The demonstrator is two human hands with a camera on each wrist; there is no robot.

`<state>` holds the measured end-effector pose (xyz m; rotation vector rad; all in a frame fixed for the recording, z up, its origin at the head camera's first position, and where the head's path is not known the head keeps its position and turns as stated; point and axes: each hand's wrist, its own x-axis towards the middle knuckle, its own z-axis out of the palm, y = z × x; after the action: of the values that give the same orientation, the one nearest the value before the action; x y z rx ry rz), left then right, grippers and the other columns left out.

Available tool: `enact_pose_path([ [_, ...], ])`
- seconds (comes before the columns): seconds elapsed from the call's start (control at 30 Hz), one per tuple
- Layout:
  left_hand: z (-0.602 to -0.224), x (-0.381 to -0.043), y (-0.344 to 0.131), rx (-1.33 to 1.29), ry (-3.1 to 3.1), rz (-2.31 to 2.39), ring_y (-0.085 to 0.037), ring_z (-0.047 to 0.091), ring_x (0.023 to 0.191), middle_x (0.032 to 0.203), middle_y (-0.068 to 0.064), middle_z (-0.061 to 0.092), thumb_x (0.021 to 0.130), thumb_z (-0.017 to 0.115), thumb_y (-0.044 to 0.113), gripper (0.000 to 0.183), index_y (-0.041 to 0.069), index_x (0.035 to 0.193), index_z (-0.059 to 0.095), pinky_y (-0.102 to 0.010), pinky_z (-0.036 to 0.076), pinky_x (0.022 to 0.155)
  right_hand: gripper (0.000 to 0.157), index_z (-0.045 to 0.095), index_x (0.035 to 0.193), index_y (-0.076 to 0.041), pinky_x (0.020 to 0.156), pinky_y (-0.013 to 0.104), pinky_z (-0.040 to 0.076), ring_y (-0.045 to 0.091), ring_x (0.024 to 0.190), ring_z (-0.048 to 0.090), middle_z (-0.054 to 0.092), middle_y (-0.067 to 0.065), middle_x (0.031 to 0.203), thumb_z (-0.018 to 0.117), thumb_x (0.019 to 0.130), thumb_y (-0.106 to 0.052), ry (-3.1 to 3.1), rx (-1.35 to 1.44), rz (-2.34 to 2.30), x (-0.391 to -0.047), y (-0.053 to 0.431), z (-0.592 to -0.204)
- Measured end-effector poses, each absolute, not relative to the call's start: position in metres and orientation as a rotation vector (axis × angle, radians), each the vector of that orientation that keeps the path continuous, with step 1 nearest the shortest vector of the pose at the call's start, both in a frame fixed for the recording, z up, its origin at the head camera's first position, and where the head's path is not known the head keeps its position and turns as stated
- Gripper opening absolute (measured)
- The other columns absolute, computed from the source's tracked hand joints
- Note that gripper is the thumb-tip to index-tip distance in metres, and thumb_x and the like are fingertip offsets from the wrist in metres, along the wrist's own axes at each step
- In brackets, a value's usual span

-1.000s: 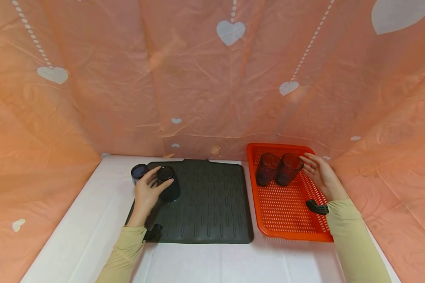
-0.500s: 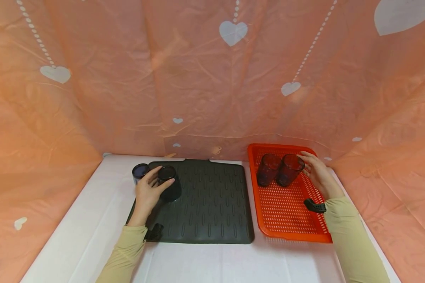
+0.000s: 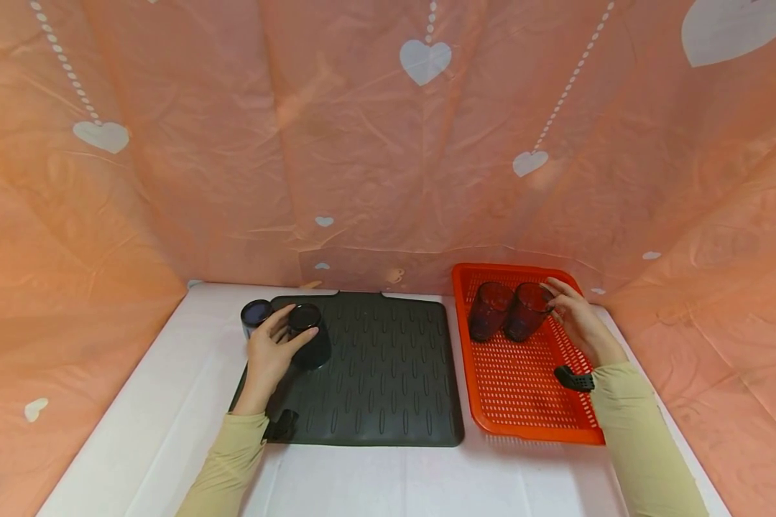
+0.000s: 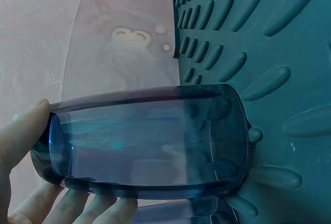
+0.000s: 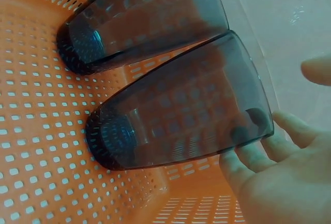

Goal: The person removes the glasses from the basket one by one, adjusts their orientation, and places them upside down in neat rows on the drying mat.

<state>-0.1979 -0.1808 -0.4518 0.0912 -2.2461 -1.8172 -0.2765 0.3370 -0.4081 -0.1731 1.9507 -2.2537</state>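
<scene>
On the left part of the black ridged mat [image 3: 375,373], a dark blue glass [image 3: 312,352] stands upside down, its thick base up. My left hand [image 3: 271,355] grips it near that base, thumb [image 4: 26,131] on one side and fingers opposite. A second blue glass [image 3: 256,314] stands just left, partly behind the hand. At the right, my right hand [image 3: 582,323] reaches over the orange basket [image 3: 524,431]. Its fingers [image 5: 253,157] touch the rim side of the nearer dark glass [image 5: 191,110], which stands rim up; the thumb [image 5: 318,70] is apart from it. Another dark glass [image 3: 490,312] stands beside it.
A white cloth [image 3: 349,481] covers the table under the mat and basket. Orange sheeting with heart prints [image 3: 425,62] rises behind and at both sides, close to the basket's back edge. The basket has low perforated walls.
My right hand has shifted slightly left, its fingers nearer the rim of the right-hand glass in the basket. The left hand keeps its grip in the same spot.
</scene>
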Motion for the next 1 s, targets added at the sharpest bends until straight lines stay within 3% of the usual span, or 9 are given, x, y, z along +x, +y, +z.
enact_pose_path([
  [0.1, -0.447, -0.196, -0.180, 0.100, -2.245, -1.830, -0.037, 0.040, 0.131, 0.140, -0.022, 0.043, 0.081, 0.079, 0.017, 0.067, 0.008, 0.140, 0.049, -0.044, 0.036, 0.106, 0.055, 0.021, 0.149, -0.010, 0.093, 0.026, 0.026, 0.006, 0.099, 0.045, 0.037, -0.001, 0.138, 0.036, 0.098, 0.004, 2.016, -0.189, -2.207, -0.276, 0.338, -0.411],
  [0.23, -0.432, -0.187, -0.175, 0.103, -2.243, -1.845, -0.039, 0.039, 0.131, 0.140, -0.025, 0.042, 0.082, 0.077, 0.010, 0.064, 0.003, 0.139, 0.048, -0.047, 0.035, 0.106, 0.061, 0.018, 0.150, -0.005, 0.087, 0.018, 0.036, 0.015, 0.117, 0.040, 0.028, 0.009, 0.146, 0.043, 0.096, 0.007, 2.145, -0.258, -2.116, -0.276, 0.338, -0.415],
  [0.37, -0.418, -0.179, -0.170, 0.098, -2.244, -1.837, -0.041, 0.038, 0.131, 0.139, -0.027, 0.042, 0.084, 0.074, 0.005, 0.061, 0.000, 0.139, 0.047, -0.048, 0.034, 0.106, 0.072, 0.010, 0.152, -0.001, 0.088, 0.016, 0.036, 0.026, 0.141, 0.014, 0.015, 0.019, 0.155, 0.051, 0.093, 0.008, 2.253, -0.283, -2.010, -0.277, 0.338, -0.416],
  [0.47, -0.417, -0.178, -0.169, 0.100, -2.245, -1.839, -0.041, 0.038, 0.131, 0.139, -0.027, 0.042, 0.084, 0.074, 0.005, 0.062, 0.000, 0.139, 0.047, -0.048, 0.034, 0.106, 0.077, 0.007, 0.153, -0.003, 0.100, 0.024, 0.031, 0.031, 0.143, 0.002, 0.010, 0.019, 0.156, 0.054, 0.093, 0.006, 2.300, -0.274, -1.942, -0.278, 0.337, -0.416],
  [0.63, -0.432, -0.187, -0.175, 0.093, -2.229, -1.861, -0.039, 0.039, 0.131, 0.140, -0.025, 0.043, 0.082, 0.077, 0.009, 0.064, 0.003, 0.139, 0.048, -0.047, 0.034, 0.107, 0.082, 0.008, 0.153, -0.003, 0.112, 0.049, 0.011, 0.032, 0.143, -0.003, 0.009, 0.020, 0.156, 0.061, 0.090, 0.003, 2.355, -0.284, -1.876, -0.279, 0.337, -0.416],
  [0.83, -0.449, -0.195, -0.179, 0.081, -2.220, -1.847, -0.036, 0.039, 0.131, 0.141, -0.022, 0.043, 0.081, 0.078, 0.017, 0.066, 0.008, 0.140, 0.049, -0.044, 0.034, 0.107, 0.085, 0.009, 0.152, -0.001, 0.111, 0.050, 0.016, 0.035, 0.143, 0.003, 0.012, 0.022, 0.154, 0.066, 0.089, -0.002, 2.439, -0.276, -1.794, -0.279, 0.336, -0.415],
  [1.0, -0.451, -0.196, -0.179, 0.074, -2.212, -1.837, -0.037, 0.039, 0.131, 0.141, -0.022, 0.042, 0.082, 0.078, 0.017, 0.065, 0.008, 0.140, 0.049, -0.044, 0.035, 0.107, 0.088, 0.010, 0.152, -0.001, 0.110, 0.059, 0.013, 0.037, 0.142, 0.003, 0.012, 0.023, 0.154, 0.069, 0.087, -0.004, 2.494, -0.251, -1.740, -0.279, 0.333, -0.415],
])
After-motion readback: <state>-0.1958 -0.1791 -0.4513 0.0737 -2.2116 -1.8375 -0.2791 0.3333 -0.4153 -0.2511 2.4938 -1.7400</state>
